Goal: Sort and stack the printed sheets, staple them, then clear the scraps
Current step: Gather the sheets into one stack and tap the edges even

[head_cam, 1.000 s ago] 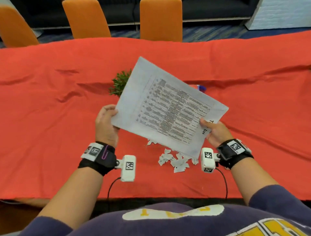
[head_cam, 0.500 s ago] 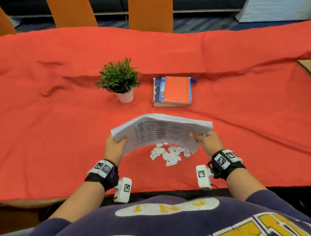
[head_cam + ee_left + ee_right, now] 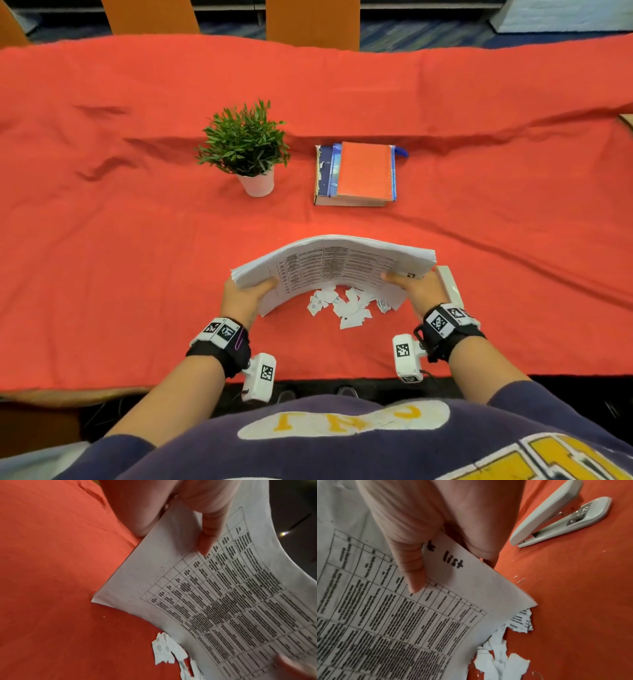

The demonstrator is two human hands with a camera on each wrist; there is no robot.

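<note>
A stack of printed sheets (image 3: 335, 263) with a table of text bows upward between both hands, low over the red tablecloth. My left hand (image 3: 245, 296) grips its left edge, thumb on top (image 3: 208, 534). My right hand (image 3: 416, 291) pinches the right edge beside the handwritten word "list" (image 3: 453, 561). Under the stack's near edge lies a pile of torn paper scraps (image 3: 346, 305), also seen in the wrist views (image 3: 164, 650) (image 3: 501, 660). A pale grey stapler (image 3: 559, 519) lies on the cloth right of my right hand (image 3: 448, 284), partly hidden.
A small potted plant (image 3: 246, 147) and a pile of books (image 3: 359, 174) with an orange cover on top stand farther back on the red tablecloth (image 3: 102, 240). Loose staples (image 3: 520, 580) lie near the stapler. Orange chairs (image 3: 311, 20) line the far side.
The sheets came down from an upright, raised position in front of me to low and near flat over the scraps, now bowed. Both hands kept their hold and moved down and closer.
</note>
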